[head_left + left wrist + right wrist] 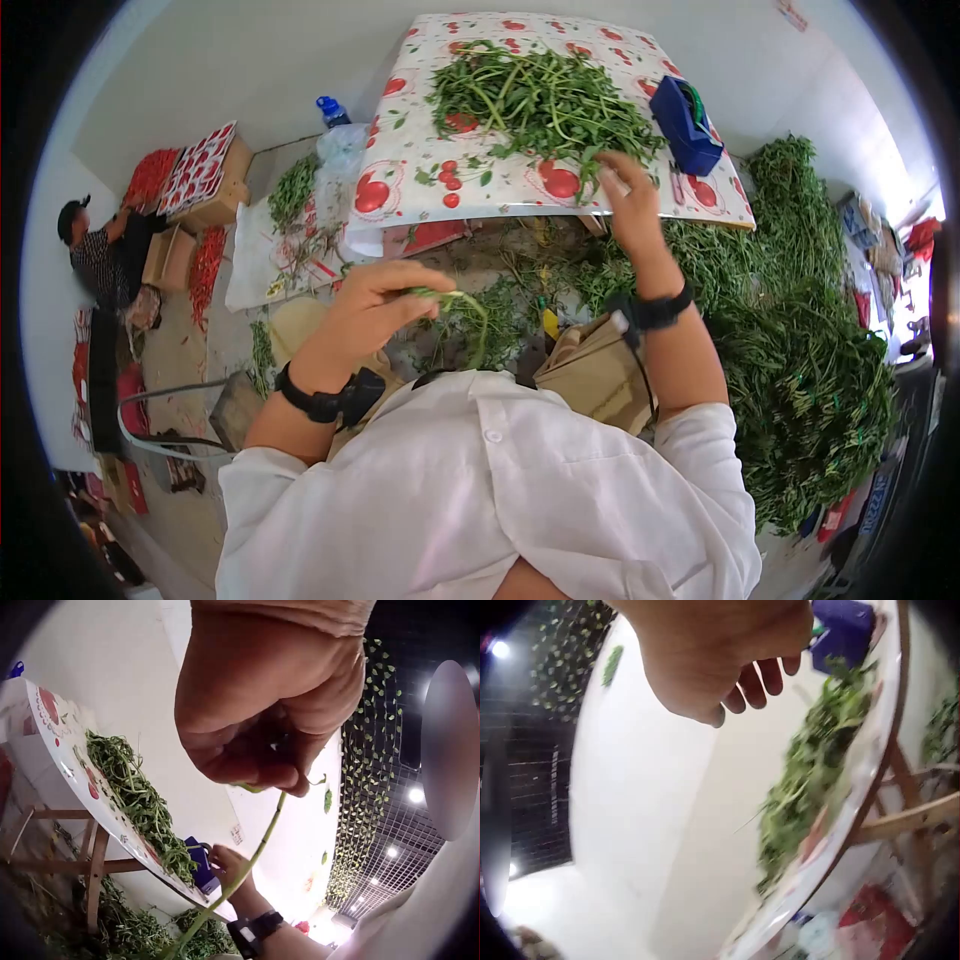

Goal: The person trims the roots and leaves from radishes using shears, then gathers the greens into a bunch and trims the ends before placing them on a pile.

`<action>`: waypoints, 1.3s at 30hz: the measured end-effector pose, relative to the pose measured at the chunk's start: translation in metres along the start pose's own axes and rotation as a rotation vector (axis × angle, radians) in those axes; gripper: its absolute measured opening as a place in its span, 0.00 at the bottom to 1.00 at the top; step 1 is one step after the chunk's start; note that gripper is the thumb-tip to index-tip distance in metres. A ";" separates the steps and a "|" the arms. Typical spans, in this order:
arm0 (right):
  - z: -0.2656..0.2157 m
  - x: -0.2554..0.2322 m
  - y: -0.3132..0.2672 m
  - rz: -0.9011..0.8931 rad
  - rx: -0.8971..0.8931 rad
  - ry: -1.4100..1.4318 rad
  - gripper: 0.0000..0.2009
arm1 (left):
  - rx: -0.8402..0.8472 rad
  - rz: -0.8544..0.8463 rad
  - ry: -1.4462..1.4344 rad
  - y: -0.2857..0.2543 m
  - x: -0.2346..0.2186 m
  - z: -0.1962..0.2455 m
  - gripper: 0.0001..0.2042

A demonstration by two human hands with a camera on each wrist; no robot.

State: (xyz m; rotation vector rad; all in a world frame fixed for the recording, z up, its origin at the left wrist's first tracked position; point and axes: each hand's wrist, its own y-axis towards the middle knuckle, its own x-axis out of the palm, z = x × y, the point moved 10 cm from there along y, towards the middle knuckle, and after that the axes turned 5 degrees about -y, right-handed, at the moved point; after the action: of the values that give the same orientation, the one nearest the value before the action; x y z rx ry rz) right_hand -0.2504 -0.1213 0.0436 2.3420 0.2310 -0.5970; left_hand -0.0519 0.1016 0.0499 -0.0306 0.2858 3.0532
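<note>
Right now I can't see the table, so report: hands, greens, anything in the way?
Left hand pinches thin green stem. Right hand open, at leafy green pile on cherry-print table. Nothing between.

Bright, even light; fisheye-warped dark edges; right wrist view motion-blurred.

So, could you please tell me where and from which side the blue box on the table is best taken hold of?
Probably by its long side walls, from above. The blue box sits open side up at the right end of the table, its rim clear of the pile of greens. The right hand is nearest and could come down with thumb on one wall and fingers on the other.
</note>
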 end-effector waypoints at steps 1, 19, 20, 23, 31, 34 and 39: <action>-0.051 0.027 -0.015 -0.199 0.002 0.151 0.14 | 0.013 0.036 0.001 -0.001 -0.005 -0.001 0.10; -0.139 0.203 -0.082 -0.762 0.067 0.406 0.09 | -0.015 0.192 -0.626 0.036 -0.068 -0.071 0.17; -0.129 0.199 -0.070 -0.783 0.038 0.217 0.09 | 0.047 0.226 -0.714 0.045 -0.077 -0.075 0.17; -0.117 0.181 -0.010 -0.522 -0.086 -0.008 0.09 | 0.143 0.332 -0.811 0.063 -0.104 -0.084 0.15; -0.006 0.188 0.112 -0.264 0.025 -0.506 0.14 | -0.127 0.382 -0.990 0.074 -0.132 -0.156 0.14; 0.002 0.209 0.126 -0.302 0.010 -0.721 0.17 | -0.113 0.371 -1.031 0.077 -0.141 -0.146 0.14; 0.011 0.220 0.131 -0.271 -0.014 -0.622 0.16 | -0.091 0.396 -1.001 0.074 -0.153 -0.149 0.14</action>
State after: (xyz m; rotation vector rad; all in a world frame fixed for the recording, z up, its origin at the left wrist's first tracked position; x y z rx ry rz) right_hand -0.0194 -0.2262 0.0087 2.0055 0.2589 -1.4079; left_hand 0.0969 -0.0093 -0.0787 1.6306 0.0708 2.9428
